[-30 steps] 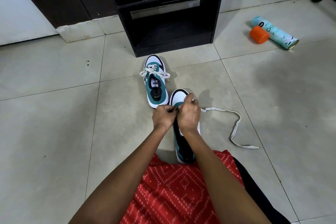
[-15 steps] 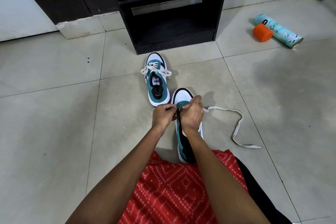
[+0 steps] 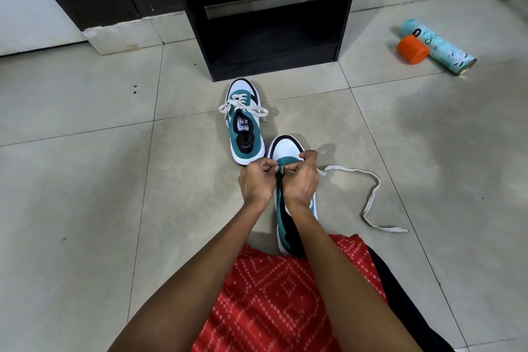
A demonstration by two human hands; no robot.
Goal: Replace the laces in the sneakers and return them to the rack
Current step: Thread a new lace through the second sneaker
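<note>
Two teal, white and black sneakers lie on the tiled floor. The far sneaker (image 3: 243,123) carries a tied white lace and points at the dark rack (image 3: 265,26). The near sneaker (image 3: 287,148) lies toe-forward in front of my lap. My left hand (image 3: 257,183) and my right hand (image 3: 300,180) meet over its eyelet area, fingers curled and pinching at the lace there. A loose white lace (image 3: 371,194) trails out from under my right hand to the right and curls across the floor. The eyelets themselves are hidden by my hands.
A teal spray can (image 3: 440,47) lies on the floor at the right with an orange cap (image 3: 413,49) beside it. A dark cabinet and white plinth (image 3: 120,37) stand left of the rack. My red patterned garment (image 3: 274,294) covers my lap.
My hands stay together over the near sneaker, with only small finger movements at the lace. The view has shifted slightly; the loose lace lies much the same.
</note>
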